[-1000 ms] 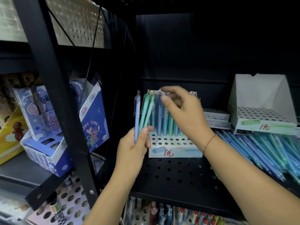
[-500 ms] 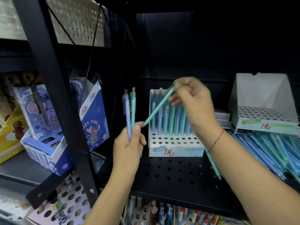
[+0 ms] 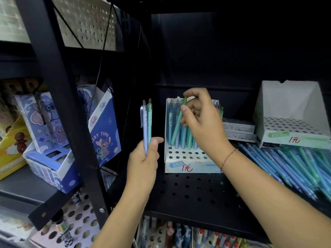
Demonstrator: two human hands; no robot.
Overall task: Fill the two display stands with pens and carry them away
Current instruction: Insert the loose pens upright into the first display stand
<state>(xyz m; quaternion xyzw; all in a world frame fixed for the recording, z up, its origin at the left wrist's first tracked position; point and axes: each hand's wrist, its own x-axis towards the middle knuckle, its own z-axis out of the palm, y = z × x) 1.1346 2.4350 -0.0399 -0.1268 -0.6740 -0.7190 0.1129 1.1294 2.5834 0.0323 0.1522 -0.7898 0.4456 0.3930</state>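
Note:
A white perforated display stand [image 3: 186, 154] sits on the black shelf, its back rows filled with blue and green pens. My right hand [image 3: 202, 120] pinches a green pen [image 3: 178, 122] by its top, tilted, its tip down at the stand's left holes. My left hand [image 3: 145, 163] grips two upright pens [image 3: 147, 122], one lilac and one green, to the left of the stand. A second white stand [image 3: 293, 129] with no pens in it stands at the right. A heap of loose blue and green pens [image 3: 295, 167] lies below it on the shelf.
The black perforated shelf [image 3: 188, 190] has a black upright post [image 3: 59, 104] at its left. Blue cartoon boxes [image 3: 68, 136] fill the neighbouring shelf. Small white flat boxes [image 3: 239, 131] are stacked between the two stands. More stationery shows on the shelf below.
My right hand took one green pen out of the left hand's bunch and carried it right to the stand. The left hand moved a little left and now holds two pens.

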